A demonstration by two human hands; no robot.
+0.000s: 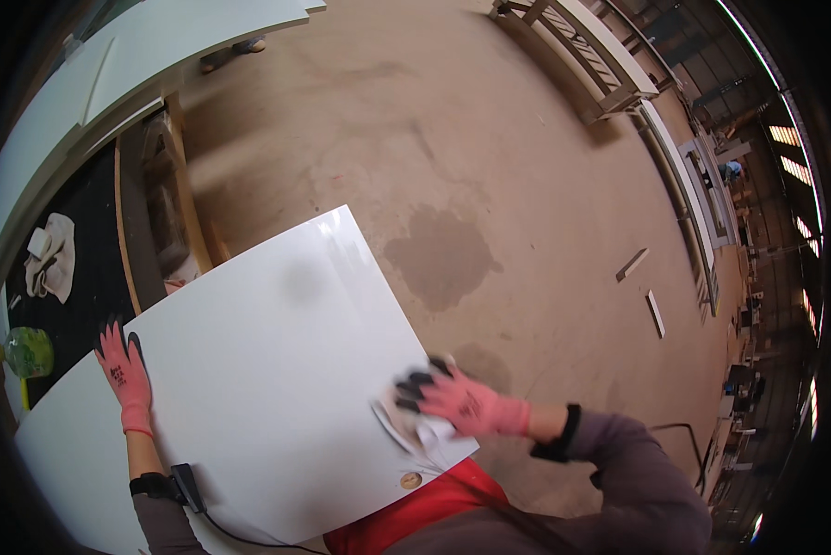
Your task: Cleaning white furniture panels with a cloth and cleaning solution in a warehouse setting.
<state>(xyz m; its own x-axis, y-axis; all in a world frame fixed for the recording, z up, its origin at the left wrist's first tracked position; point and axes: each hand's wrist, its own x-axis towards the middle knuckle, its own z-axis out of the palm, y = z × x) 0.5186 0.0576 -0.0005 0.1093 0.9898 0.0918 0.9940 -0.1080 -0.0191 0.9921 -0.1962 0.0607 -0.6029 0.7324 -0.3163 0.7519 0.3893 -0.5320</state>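
Observation:
A large glossy white panel (249, 370) lies in front of me. My right hand (457, 402), in a pink glove with black fingertips, presses a whitish cloth (402, 424) onto the panel by its right edge. That hand is smeared by motion, and its fingers rest over the cloth. At the panel's far left edge, my left hand (124, 375) lies in a matching glove with fingers apart, holding nothing. Near the panel's close right corner is a small round hole (411, 480), brownish inside.
Beyond my left hand, a dark bench surface (78, 268) bears a crumpled cloth (55, 259) and a green-filled plastic bottle (31, 353). Another white panel (147, 65) lies at the far left. Two short strips (655, 314) lie on the concrete floor (545, 194); a wooden rack (587, 55) stands far right.

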